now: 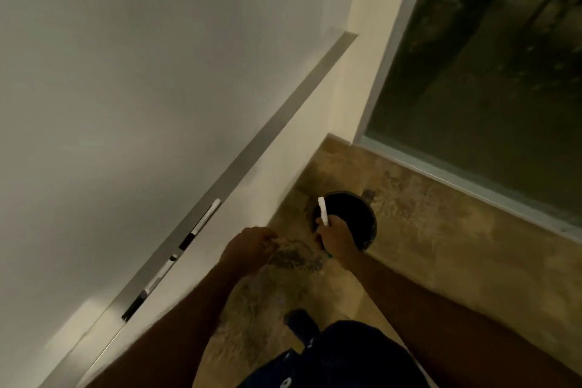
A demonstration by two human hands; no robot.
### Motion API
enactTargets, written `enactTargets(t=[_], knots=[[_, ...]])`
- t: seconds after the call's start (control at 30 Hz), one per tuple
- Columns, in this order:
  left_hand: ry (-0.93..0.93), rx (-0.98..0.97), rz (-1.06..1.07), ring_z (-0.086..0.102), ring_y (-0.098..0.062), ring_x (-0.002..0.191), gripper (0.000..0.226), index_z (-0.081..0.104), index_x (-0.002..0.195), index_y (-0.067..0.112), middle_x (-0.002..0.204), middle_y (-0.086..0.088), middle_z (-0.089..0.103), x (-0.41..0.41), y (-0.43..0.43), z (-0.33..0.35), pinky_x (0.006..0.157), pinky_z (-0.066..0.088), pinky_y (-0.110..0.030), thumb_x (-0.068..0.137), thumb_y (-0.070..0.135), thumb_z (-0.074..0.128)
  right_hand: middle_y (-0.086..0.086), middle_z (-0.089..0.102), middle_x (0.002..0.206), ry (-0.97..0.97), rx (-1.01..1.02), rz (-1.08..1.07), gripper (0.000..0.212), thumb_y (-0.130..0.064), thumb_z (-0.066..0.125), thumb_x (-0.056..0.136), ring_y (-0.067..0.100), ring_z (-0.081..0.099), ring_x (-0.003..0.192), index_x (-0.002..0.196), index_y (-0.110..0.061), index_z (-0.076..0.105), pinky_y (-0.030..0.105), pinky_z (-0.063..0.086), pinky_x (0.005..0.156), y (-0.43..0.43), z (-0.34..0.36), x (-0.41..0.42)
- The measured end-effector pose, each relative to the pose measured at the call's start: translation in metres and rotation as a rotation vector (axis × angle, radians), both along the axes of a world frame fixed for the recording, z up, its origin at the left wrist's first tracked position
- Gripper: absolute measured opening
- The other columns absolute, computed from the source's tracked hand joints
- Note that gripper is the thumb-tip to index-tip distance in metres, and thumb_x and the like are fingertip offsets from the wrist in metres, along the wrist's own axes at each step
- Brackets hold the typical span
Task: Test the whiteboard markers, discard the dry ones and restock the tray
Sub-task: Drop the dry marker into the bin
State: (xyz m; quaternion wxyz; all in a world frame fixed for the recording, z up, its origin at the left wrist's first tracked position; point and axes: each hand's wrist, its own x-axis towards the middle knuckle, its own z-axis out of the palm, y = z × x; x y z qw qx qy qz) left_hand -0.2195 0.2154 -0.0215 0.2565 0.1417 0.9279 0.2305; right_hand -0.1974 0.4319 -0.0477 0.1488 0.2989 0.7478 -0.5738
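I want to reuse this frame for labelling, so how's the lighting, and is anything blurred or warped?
Head view: dim, warm indoor light, the window dark; the left hand is smeared by motion blur, its grip unreadable; the right hand and white marker read fairly sharp above the black bin; the whole frame is tilted, the tray running diagonally.

right hand grips marker, left hand curled, blurred
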Motion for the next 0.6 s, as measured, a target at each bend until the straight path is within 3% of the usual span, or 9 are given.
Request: enactTargets(t=[0.07,0.17,0.23,0.3,0.37,0.4,0.43,0.5,0.6], knots=[[-0.04,0.006,-0.006,0.062,-0.015,0.099,0.045,0.065,0.12,0.023,0.117,0.0,0.067,-0.007,0.009,-0.008,0.086,0.048,-0.028,0.092,0.054,0.048,0.01,0.058,0.079,-0.023,0.2,0.142,0.009,-0.009,0.053,0.096,0.025,0.053,0.066,0.087,-0.009,0.055,0.037,0.043,0.06,0.023,-0.011,0.0],[-0.1,0.022,-0.021,0.056,-0.012,0.094,0.035,0.067,0.116,0.017,0.114,-0.001,0.066,-0.018,0.023,-0.017,0.083,0.041,-0.024,0.099,0.042,0.049,0.002,0.039,0.068,-0.06,0.408,0.282,0.032,-0.013,0.051,0.099,0.02,0.04,0.06,0.07,-0.017,0.038,0.035,0.032,0.06,0.054,-0.019,-0.003],[-0.131,0.015,-0.03,0.054,-0.012,0.096,0.031,0.067,0.115,0.015,0.117,-0.003,0.064,-0.026,0.032,-0.026,0.085,0.039,-0.024,0.1,0.037,0.05,0.002,0.032,0.065,-0.059,0.457,0.31,0.027,-0.014,0.048,0.1,0.019,0.031,0.056,0.074,-0.013,0.04,0.034,0.027,0.058,0.074,-0.021,-0.013],[-0.155,0.011,-0.032,0.055,-0.012,0.099,0.033,0.067,0.115,0.017,0.118,-0.003,0.064,-0.031,0.039,-0.032,0.086,0.04,-0.025,0.099,0.04,0.051,0.003,0.037,0.067,-0.056,0.478,0.321,0.021,-0.017,0.05,0.099,0.021,0.036,0.057,0.079,-0.013,0.045,0.041,0.036,0.061,0.091,-0.02,-0.026],[-0.161,0.009,-0.015,0.057,-0.014,0.101,0.04,0.067,0.115,0.02,0.119,-0.002,0.064,-0.037,0.045,-0.036,0.088,0.043,-0.027,0.093,0.05,0.051,0.006,0.056,0.085,-0.002,0.481,0.305,0.01,-0.024,0.056,0.098,0.026,0.054,0.073,0.102,-0.015,0.055,0.046,0.05,0.074,0.103,-0.016,-0.039],[-0.166,0.005,-0.009,0.058,-0.015,0.102,0.045,0.067,0.115,0.021,0.119,-0.002,0.064,-0.04,0.048,-0.037,0.088,0.043,-0.027,0.09,0.053,0.049,0.008,0.061,0.104,0.033,0.515,0.291,0.03,-0.029,0.059,0.096,0.029,0.06,0.089,0.123,-0.016,0.054,0.047,0.052,0.083,0.109,-0.016,-0.045],[-0.167,-0.005,-0.008,0.058,-0.015,0.103,0.045,0.067,0.115,0.021,0.118,-0.001,0.064,-0.042,0.051,-0.037,0.088,0.044,-0.028,0.09,0.053,0.049,0.009,0.059,0.123,0.042,0.563,0.286,0.047,-0.034,0.061,0.095,0.031,0.059,0.108,0.137,-0.017,0.047,0.046,0.051,0.092,0.114,-0.016,-0.048],[-0.142,-0.038,-0.018,0.059,-0.017,0.105,0.042,0.065,0.118,0.02,0.12,-0.002,0.064,-0.042,0.051,-0.043,0.091,0.047,-0.031,0.094,0.05,0.049,0.008,0.044,0.147,0.03,0.638,0.283,0.058,-0.037,0.057,0.096,0.032,0.043,0.133,0.147,-0.017,0.037,0.044,0.042,0.105,0.124,-0.02,-0.05],[-0.11,-0.082,0.001,0.056,-0.02,0.116,0.054,0.054,0.133,0.023,0.132,-0.002,0.058,-0.034,0.046,-0.049,0.1,0.047,-0.038,0.092,0.056,0.043,0.007,0.03,0.157,0.02,0.746,0.376,0.061,-0.036,0.053,0.097,0.031,0.029,0.143,0.151,-0.019,0.031,0.044,0.034,0.113,0.132,-0.031,-0.04]])
